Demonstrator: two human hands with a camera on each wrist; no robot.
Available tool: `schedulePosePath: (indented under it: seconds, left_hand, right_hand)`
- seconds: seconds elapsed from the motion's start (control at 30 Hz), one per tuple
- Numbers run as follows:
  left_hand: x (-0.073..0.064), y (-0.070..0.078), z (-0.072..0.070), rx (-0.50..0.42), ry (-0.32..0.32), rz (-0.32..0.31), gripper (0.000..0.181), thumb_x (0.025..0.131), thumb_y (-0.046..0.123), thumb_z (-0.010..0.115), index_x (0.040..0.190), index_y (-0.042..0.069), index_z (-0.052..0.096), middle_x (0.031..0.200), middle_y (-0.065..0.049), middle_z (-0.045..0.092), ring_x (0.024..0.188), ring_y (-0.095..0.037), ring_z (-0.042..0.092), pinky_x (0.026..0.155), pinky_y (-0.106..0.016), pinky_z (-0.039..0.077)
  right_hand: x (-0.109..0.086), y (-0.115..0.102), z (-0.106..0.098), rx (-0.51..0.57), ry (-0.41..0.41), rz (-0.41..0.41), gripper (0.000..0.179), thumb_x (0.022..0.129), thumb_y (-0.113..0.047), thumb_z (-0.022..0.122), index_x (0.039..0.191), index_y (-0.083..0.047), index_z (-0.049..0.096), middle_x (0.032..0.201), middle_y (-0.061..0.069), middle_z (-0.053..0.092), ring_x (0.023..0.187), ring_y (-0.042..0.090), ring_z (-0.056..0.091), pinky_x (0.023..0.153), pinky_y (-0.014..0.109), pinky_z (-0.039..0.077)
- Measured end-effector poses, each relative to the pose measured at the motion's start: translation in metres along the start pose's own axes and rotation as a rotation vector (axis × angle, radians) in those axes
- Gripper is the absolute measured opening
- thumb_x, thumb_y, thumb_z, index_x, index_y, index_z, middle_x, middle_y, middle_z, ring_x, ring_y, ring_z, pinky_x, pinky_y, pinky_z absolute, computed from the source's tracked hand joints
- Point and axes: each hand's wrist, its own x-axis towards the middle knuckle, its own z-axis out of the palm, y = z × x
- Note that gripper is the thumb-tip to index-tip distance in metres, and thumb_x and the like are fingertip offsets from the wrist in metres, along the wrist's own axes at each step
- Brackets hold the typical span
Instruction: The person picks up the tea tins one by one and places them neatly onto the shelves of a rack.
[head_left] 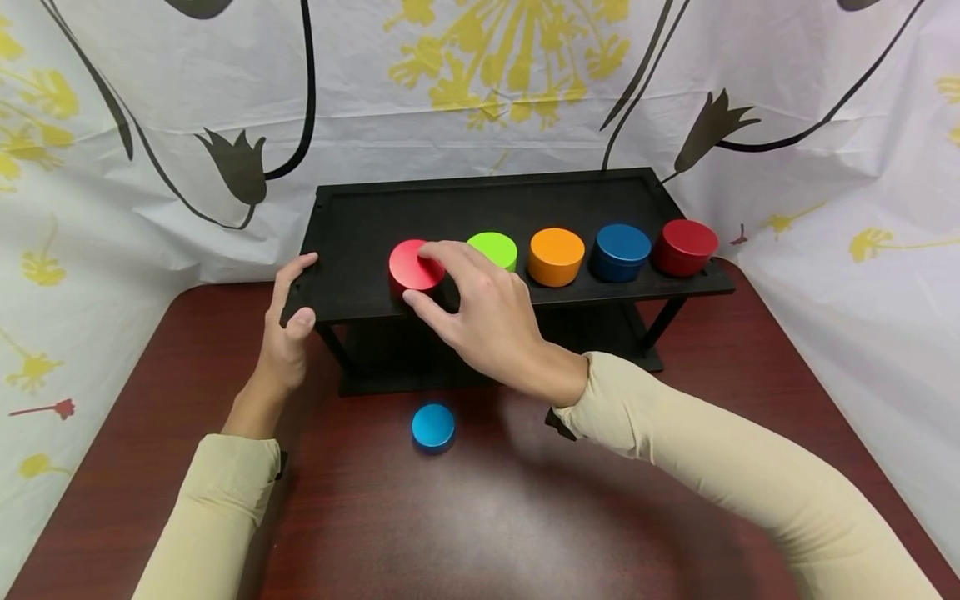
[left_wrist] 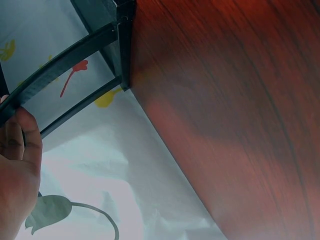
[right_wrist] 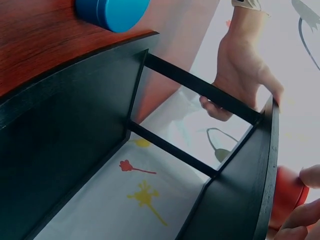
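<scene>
On the top board of a black two-tier shelf (head_left: pixel 480 200), near its left end, stands a round red tin (head_left: pixel 411 265). My right hand (head_left: pixel 495 312) holds that tin between thumb and fingers, and in the right wrist view the red tin (right_wrist: pixel 286 195) sits at the board's edge. My left hand (head_left: pixel 281 350) grips the shelf's left end, thumb at the front corner and fingers along the side. Right of the red tin come a lime green tin (head_left: pixel 493 248), partly hidden by my right hand, an orange tin (head_left: pixel 556 257), a dark blue tin (head_left: pixel 620 252) and a dark red tin (head_left: pixel 686 247).
A light blue tin (head_left: pixel 432 427) stands on the brown wooden table (head_left: pixel 360 517) in front of the shelf. The lower board (head_left: pixel 390 358) lies beneath the top one, joined by slanted legs. A white patterned curtain (head_left: pixel 480 108) hangs behind and at both sides.
</scene>
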Motion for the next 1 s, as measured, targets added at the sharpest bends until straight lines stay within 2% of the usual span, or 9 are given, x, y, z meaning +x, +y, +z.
schedulePosePath:
  seconds: [0.27, 0.53, 0.77, 1.0]
  left_hand:
    - [0.0, 0.0, 0.001, 0.003, 0.001, 0.005, 0.066, 0.09, 0.038, 0.048, 0.149, 0.009, 0.043, 0.152, -0.007, 0.037, 0.132, -0.023, 0.038, 0.106, -0.031, 0.025]
    - [0.0, -0.004, 0.0, 0.003, 0.006, 0.003, 0.066, 0.089, 0.039, 0.048, 0.149, 0.011, 0.043, 0.151, -0.006, 0.039, 0.131, -0.023, 0.039, 0.106, -0.03, 0.026]
    - [0.0, -0.001, 0.001, -0.009, 0.006, 0.001, 0.066, 0.089, 0.037, 0.048, 0.149, 0.009, 0.043, 0.151, -0.007, 0.038, 0.131, -0.022, 0.039, 0.106, -0.03, 0.026]
    - [0.0, 0.001, 0.001, -0.019, 0.003, 0.007, 0.066, 0.089, 0.034, 0.047, 0.149, 0.006, 0.041, 0.151, -0.009, 0.037, 0.13, -0.022, 0.039, 0.106, -0.029, 0.026]
  right_hand:
    - [0.004, -0.002, 0.002, -0.017, -0.047, 0.07, 0.044, 0.09, -0.033, 0.073, 0.126, -0.01, 0.065, 0.126, 0.005, 0.065, 0.111, 0.017, 0.062, 0.085, 0.033, 0.054]
    - [0.007, -0.004, 0.003, -0.049, -0.075, 0.116, 0.043, 0.09, -0.034, 0.073, 0.125, -0.011, 0.065, 0.126, 0.004, 0.065, 0.109, 0.016, 0.062, 0.083, 0.034, 0.054]
    - [0.011, -0.004, 0.003, -0.068, -0.099, 0.136, 0.04, 0.09, -0.034, 0.071, 0.122, -0.011, 0.066, 0.121, 0.005, 0.066, 0.101, 0.016, 0.063, 0.077, 0.033, 0.054]
    - [0.011, -0.004, 0.004, -0.086, -0.107, 0.144, 0.04, 0.092, -0.036, 0.069, 0.124, -0.012, 0.066, 0.122, 0.004, 0.066, 0.102, 0.017, 0.063, 0.076, 0.033, 0.054]
